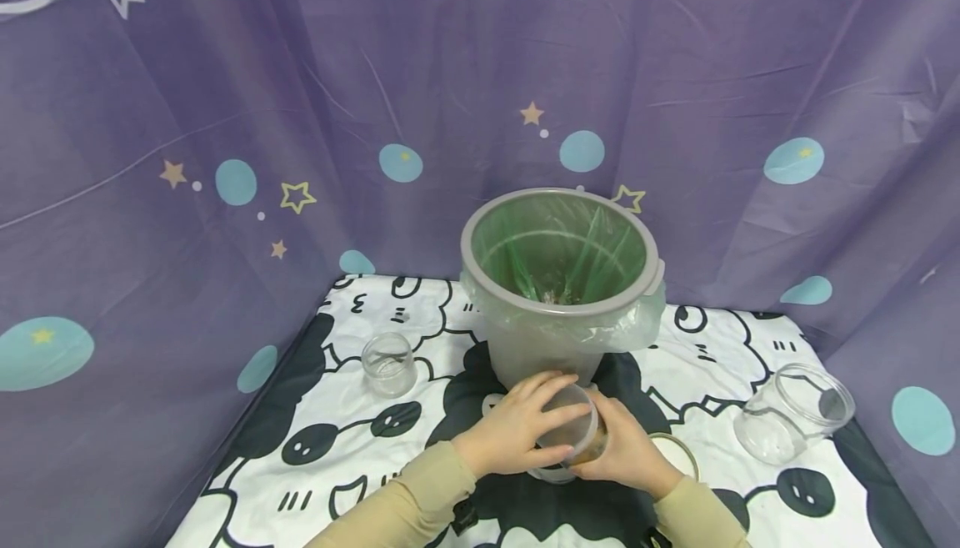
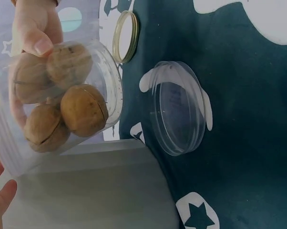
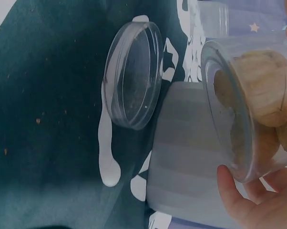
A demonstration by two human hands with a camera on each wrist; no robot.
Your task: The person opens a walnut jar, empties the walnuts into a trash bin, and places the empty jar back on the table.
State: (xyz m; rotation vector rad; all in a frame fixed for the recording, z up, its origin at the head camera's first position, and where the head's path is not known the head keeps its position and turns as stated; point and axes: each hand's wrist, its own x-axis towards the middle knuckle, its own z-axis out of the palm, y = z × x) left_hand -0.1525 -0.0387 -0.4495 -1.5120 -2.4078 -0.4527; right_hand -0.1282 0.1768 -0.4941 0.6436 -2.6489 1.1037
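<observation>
My right hand grips a clear plastic jar and holds it tilted, low in front of the bin. Inside sit several brown walnuts with visible seams. The left hand is at the jar's upper end, its fingers spread across the mouth in the head view. In the left wrist view, left fingertips show beside that end, with nothing between them. Below the jar, a clear round lid lies on the dark part of the cloth.
A grey bin lined with a green bag stands just behind the hands. At the left is a small clear jar; a larger clear jar lies tilted at the right. A gold-rimmed lid is near the right hand.
</observation>
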